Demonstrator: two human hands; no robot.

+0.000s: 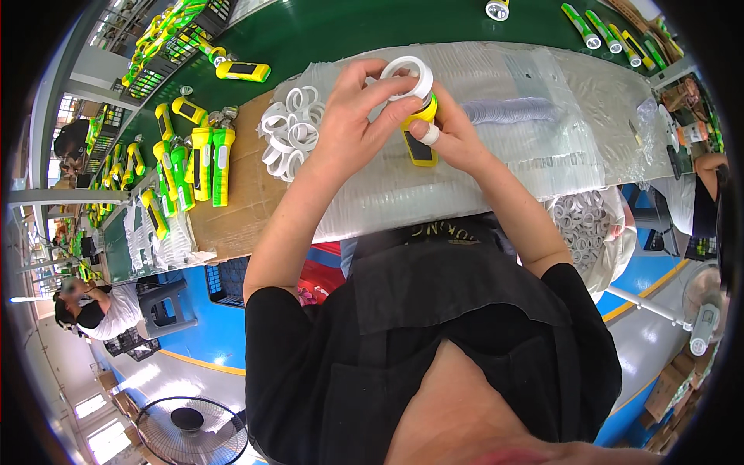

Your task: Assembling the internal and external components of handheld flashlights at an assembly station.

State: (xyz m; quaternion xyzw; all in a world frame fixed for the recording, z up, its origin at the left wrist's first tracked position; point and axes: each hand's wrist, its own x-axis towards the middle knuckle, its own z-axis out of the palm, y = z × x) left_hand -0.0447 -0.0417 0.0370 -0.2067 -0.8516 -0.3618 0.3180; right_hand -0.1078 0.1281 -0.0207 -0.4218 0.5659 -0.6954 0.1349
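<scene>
In front of my chest, both hands meet over a yellow flashlight (425,159) with a dark panel on its body, held with its head upward. My right hand (456,139) wraps around the flashlight near its head; a pale wrap covers the thumb. With its fingers closed, my left hand (353,116) grips a white plastic ring (425,80) at the flashlight's head. Whether the ring is seated or only resting there, I cannot tell. Left of my left hand lies a pile of white rings (298,133). Beyond my right hand stretches a row of thin clear discs (511,110).
Green and yellow flashlights (200,164) lie on cardboard (240,217) at the left. A black crate (159,66) of flashlights stands far left. More flashlights (593,39) lie far right. A sack of white rings (581,232) hangs beside my right elbow. Other people sit on both sides.
</scene>
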